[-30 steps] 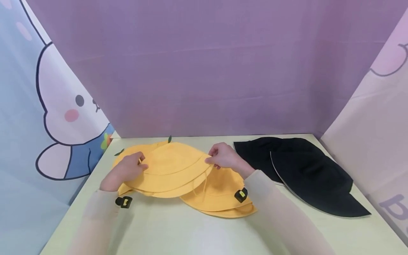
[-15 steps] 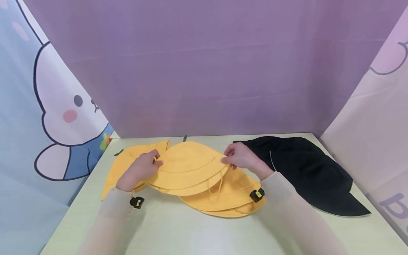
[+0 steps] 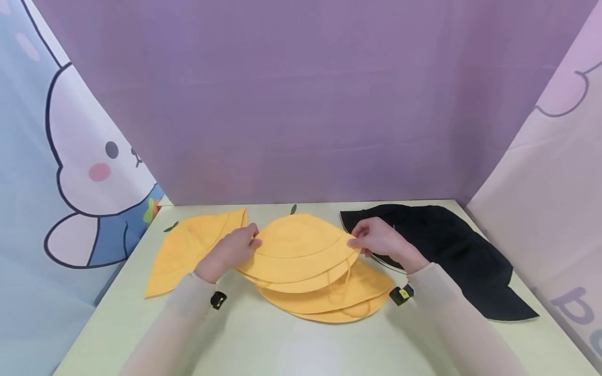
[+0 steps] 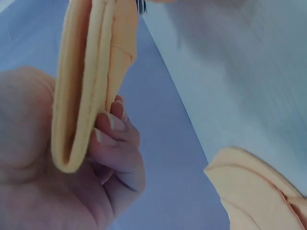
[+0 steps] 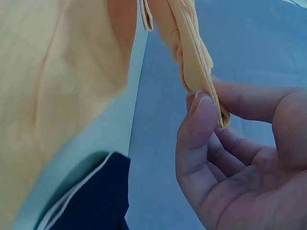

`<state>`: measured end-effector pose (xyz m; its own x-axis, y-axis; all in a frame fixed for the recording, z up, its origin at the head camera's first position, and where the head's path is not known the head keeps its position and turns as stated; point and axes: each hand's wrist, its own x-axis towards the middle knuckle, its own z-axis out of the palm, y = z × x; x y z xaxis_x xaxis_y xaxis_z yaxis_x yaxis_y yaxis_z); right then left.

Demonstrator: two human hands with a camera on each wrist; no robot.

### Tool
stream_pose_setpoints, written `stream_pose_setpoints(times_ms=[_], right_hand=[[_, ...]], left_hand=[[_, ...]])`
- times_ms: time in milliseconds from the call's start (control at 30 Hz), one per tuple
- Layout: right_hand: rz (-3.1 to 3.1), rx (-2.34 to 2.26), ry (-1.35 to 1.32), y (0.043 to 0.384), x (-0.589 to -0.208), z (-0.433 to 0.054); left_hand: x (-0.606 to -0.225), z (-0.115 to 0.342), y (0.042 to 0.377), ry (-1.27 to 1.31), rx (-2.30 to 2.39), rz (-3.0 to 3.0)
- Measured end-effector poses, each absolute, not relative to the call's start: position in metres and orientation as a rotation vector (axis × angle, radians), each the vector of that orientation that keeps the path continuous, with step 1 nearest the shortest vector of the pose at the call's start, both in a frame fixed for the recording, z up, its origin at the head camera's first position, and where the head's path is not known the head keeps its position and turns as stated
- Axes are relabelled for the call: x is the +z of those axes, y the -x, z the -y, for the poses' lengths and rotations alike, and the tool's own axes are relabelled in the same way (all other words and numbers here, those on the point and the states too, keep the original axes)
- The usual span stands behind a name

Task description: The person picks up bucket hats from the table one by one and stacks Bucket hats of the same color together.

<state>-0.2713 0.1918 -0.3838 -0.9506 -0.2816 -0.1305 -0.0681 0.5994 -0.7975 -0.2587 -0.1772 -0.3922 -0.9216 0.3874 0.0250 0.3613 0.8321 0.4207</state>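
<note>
A yellow bucket hat point(image 3: 301, 245) with a small green leaf on top hangs between my two hands, folded flat, its brim toward me. My left hand point(image 3: 230, 252) pinches the brim's left end; the left wrist view shows the folded brim point(image 4: 72, 96) between thumb and fingers. At the opposite end, my right hand point(image 3: 383, 241) pinches the brim's corner point(image 5: 206, 91) between thumb and forefinger. Under the held hat, and partly hidden by it, a second yellow hat point(image 3: 362, 292) lies on the table. Thin cords dangle from the held hat's brim.
Another yellow hat point(image 3: 188, 245) with a green leaf lies at the table's left. Black hats point(image 3: 451, 245) overlap at the right, behind my right forearm. The pale table point(image 3: 291, 350) meets a purple cloth wall point(image 3: 301, 104) at the back.
Both hands have carried the held yellow hat to the right, away from the left yellow hat and over the one lying in the middle. More of the left hat now shows.
</note>
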Motion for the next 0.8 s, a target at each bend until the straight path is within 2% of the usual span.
stream_pose_setpoints(times_ms=[567, 800], right_hand=[[-2.603, -1.211, 0.266, 0.256, -0.399, -0.239], [-2.583, -1.212, 0.241, 0.249, -0.407, -0.247]], left_hand=[[-0.401, 0.142, 0.258, -0.873, 0.773, -2.747], [-0.402, 0.134, 0.255, -0.709, 0.792, -2.635]])
